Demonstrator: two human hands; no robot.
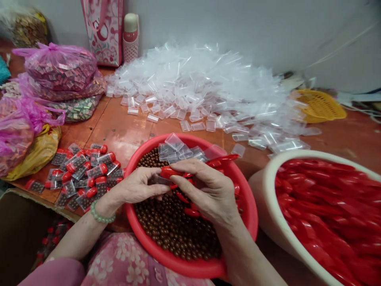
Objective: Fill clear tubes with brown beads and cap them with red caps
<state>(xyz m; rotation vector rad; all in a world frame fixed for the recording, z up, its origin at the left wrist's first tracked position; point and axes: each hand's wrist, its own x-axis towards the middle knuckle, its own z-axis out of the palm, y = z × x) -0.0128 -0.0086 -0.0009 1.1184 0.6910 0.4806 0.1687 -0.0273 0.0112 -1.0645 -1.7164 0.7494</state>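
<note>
My left hand (137, 185) pinches a small clear plastic case (159, 180) over the red basin (251, 206). Against the top of that case, my right hand (212, 192) grips a glossy red plastic cap (169, 172) between thumb and fingers. Whether the cap is seated on the case cannot be made out. Below both hands, shiny brown beads (172, 234) fill the basin. Loose clear cases (175, 149) lie on the beads at the far side, and more red caps (192, 212) lie beneath and beside my right hand, partly hidden by it.
Capped cases with dark beads (89, 171) are heaped at left, with more in a box (18, 230) below. A cream tub (269, 198) of red pieces stands right. Behind are piled clear cases (193, 87), a yellow basket (321, 105), pink bags (59, 69) and a bottle (131, 37).
</note>
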